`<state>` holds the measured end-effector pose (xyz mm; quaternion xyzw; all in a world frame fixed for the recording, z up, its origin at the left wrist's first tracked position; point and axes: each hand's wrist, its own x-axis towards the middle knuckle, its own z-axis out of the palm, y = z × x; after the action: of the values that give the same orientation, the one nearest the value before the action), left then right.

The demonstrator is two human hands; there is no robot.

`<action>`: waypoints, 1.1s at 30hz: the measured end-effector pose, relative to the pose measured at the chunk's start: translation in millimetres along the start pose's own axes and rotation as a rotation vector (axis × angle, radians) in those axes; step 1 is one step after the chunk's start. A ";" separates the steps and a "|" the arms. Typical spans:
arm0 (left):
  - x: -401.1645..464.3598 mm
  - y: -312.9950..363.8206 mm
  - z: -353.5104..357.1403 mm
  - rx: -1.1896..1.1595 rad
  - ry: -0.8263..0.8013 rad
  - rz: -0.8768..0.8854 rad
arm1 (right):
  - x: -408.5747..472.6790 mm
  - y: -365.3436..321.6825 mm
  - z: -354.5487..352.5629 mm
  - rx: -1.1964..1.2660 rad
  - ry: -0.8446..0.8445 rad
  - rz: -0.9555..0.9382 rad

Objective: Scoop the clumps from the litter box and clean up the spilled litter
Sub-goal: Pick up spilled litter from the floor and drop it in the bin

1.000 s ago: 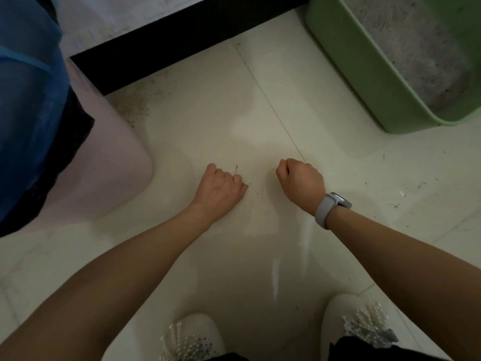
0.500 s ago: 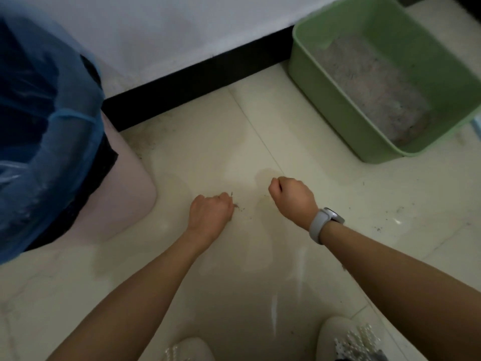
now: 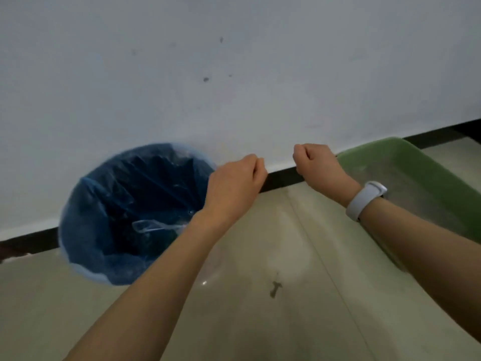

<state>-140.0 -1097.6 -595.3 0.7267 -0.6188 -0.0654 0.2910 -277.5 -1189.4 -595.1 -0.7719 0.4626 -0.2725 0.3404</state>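
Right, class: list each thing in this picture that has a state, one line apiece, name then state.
Left hand: raised, fingers curled.
Right hand: raised, fist closed.
Bin: open, blue liner inside.
Litter box: uncovered, holds litter.
Watch: strapped on right wrist.
Floor: dark smudge.

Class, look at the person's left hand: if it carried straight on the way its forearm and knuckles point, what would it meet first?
Probably the white wall: the left hand points up past the bin's rim toward the black baseboard. Depth is unclear.
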 end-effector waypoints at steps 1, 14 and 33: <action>1.3 -11.9 -18.6 0.046 0.030 -0.037 | 5.5 -17.3 3.8 0.009 -0.043 -0.036; -48.4 -116.9 -108.1 0.640 -0.201 -0.326 | 14.2 -102.5 120.0 -0.730 -0.503 -0.486; -34.3 -68.1 -42.3 0.452 0.221 -0.069 | 7.4 -25.8 70.5 -0.184 -0.152 -0.411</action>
<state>-69.9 -1046.6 -604.0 0.7968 -0.5569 0.1446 0.1844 -208.8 -1168.1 -618.0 -0.8958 0.2918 -0.2341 0.2400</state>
